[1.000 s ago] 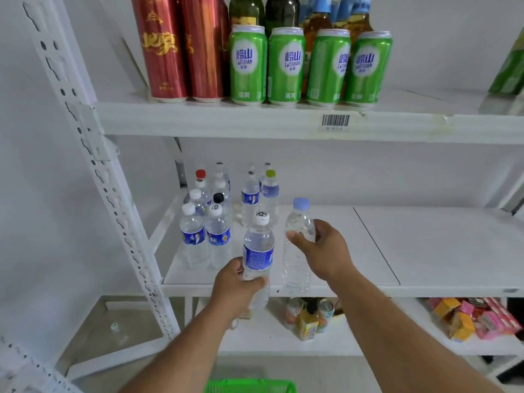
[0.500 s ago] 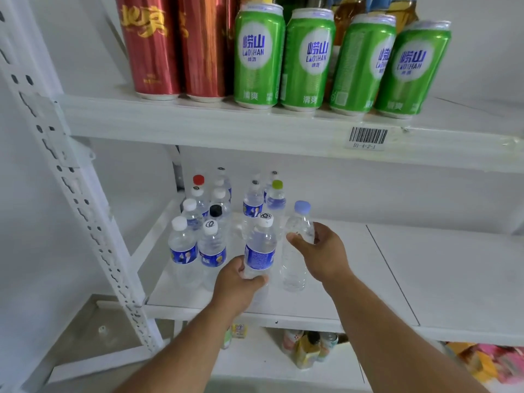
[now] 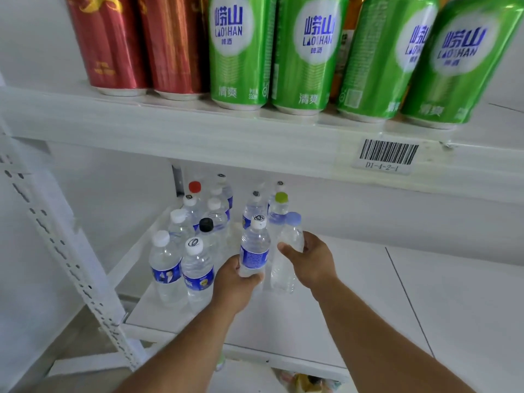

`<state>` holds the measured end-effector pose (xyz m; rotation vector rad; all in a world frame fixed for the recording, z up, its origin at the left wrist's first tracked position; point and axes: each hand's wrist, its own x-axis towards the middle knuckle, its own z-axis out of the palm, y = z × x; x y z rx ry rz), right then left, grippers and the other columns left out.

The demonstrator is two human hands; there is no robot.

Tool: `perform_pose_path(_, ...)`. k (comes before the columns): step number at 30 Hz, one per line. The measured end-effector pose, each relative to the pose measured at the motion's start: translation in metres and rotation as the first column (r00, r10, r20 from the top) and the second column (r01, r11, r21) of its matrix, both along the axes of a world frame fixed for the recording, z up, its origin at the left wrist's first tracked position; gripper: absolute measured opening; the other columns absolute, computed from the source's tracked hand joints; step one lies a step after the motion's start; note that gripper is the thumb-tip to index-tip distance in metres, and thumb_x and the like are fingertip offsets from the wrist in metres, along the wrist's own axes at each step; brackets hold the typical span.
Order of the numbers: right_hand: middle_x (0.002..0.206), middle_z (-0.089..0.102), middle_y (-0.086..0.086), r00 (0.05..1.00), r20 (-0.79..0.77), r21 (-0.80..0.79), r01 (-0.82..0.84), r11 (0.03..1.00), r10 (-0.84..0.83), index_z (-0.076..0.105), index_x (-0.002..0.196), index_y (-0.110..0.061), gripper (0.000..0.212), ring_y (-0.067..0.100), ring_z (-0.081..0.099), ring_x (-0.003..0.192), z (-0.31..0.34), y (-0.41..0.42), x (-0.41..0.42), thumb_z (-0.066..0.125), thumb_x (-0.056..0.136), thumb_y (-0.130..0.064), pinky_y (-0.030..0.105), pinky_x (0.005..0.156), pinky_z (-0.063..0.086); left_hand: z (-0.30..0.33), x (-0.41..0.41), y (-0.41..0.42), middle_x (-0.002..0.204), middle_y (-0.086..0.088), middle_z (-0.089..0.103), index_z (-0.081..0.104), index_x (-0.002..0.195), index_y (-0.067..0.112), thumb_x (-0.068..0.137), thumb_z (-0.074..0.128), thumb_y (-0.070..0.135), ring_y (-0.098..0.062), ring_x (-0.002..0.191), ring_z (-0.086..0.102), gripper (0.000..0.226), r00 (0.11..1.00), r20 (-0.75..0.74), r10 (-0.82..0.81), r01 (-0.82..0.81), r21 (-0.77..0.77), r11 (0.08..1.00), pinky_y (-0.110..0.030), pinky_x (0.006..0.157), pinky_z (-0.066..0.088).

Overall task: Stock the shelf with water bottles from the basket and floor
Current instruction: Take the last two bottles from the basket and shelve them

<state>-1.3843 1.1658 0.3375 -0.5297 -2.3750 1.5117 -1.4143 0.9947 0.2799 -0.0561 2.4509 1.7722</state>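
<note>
Leftmost, standing on the white shelf [image 3: 326, 313]: a cluster of water bottles [image 3: 195, 268]. Beside them, left hand [image 3: 234, 285], fingers wrapped around the lower body of a blue-labelled bottle [image 3: 253, 248], upright, base hidden by the hand. Just right, touching it, a clear bottle with pale blue cap [image 3: 285, 256], gripped near the shoulder by the right hand [image 3: 313, 263], upright over the shelf. Overhead, red cans [image 3: 141, 43], then green cans [image 3: 312, 52].

We read "崂山 LAOSHAN 啤酒" and "清爽" on the green cans [image 3: 300, 52] along the upper shelf [image 3: 198, 137], whose front edge carries a barcode label [image 3: 385, 156] marked "D1-4-2-1".
</note>
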Motion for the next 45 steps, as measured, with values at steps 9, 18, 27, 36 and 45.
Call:
perform_pose_path(9, 0.092, 0.072, -0.013, 0.999, 0.019, 0.002, -0.032, 0.999, 0.032, 0.067, 0.1, -0.029, 0.025, 0.011, 0.068, 0.088, -0.019, 0.004, -0.038, 0.076, 0.08, -0.04, 0.032, 0.08, 0.054, -0.011, -0.034, 0.013, 0.112, 0.012, 0.06, 0.061, 0.121, 0.023, 0.076, 0.08, 0.02, -0.004, 0.095, 0.055, 0.049, 0.998, -0.007, 0.057, -0.057, 0.02, 0.998, -0.022, 0.079, 0.041)
perform_pose_path(18, 0.1, 0.07, -0.013, 0.999, 0.043, -0.016, -0.025, 1.0, 0.025, 0.065, 0.106, -0.031, 0.029, 0.014, 0.066, 0.095, -0.031, 0.003, -0.051, 0.077, 0.08, -0.037, 0.033, 0.087, 0.053, -0.023, -0.054, 0.021, 0.121, 0.004, 0.064, 0.06, 0.126, 0.02, 0.077, 0.078, 0.016, -0.014, 0.106, 0.06, 0.052, 0.998, -0.022, 0.066, -0.065, 0.043, 0.997, -0.026, 0.083, 0.045)
perform_pose_path(27, 0.103, 0.067, -0.017, 0.999, 0.049, -0.048, -0.019, 0.999, 0.022, 0.061, 0.111, -0.034, 0.034, 0.01, 0.064, 0.096, -0.034, 0.001, -0.054, 0.077, 0.081, -0.037, 0.027, 0.083, 0.049, -0.029, -0.064, 0.021, 0.13, 0.001, 0.061, 0.055, 0.131, 0.019, 0.08, 0.077, 0.018, -0.016, 0.119, 0.057, 0.056, 0.997, -0.051, 0.053, -0.052, 0.015, 0.999, -0.032, 0.095, 0.047)
perform_pose_path(36, 0.112, 0.062, -0.014, 0.995, 0.095, -0.022, -0.034, 0.999, 0.036, 0.051, 0.128, -0.033, 0.053, 0.015, 0.061, 0.102, -0.036, -0.001, -0.053, 0.075, 0.081, -0.037, 0.034, 0.087, 0.053, -0.028, -0.065, 0.017, 0.128, 0.002, 0.061, 0.052, 0.133, 0.02, 0.08, 0.077, 0.019, -0.016, 0.111, 0.059, 0.059, 0.999, -0.036, -0.001, 0.001, -0.01, 1.0, -0.028, 0.086, 0.045)
perform_pose_path(45, 0.113, 0.059, -0.012, 0.992, 0.121, -0.059, -0.024, 0.998, 0.031, 0.046, 0.135, -0.031, 0.058, 0.017, 0.06, 0.102, -0.043, 0.0, -0.057, 0.073, 0.084, -0.03, 0.029, 0.081, 0.047, -0.027, -0.07, 0.016, 0.125, 0.008, 0.057, 0.05, 0.134, 0.022, 0.082, 0.076, 0.018, -0.013, 0.113, 0.055, 0.059, 0.999, -0.022, -0.041, 0.041, -0.014, 0.999, -0.027, 0.088, 0.044)
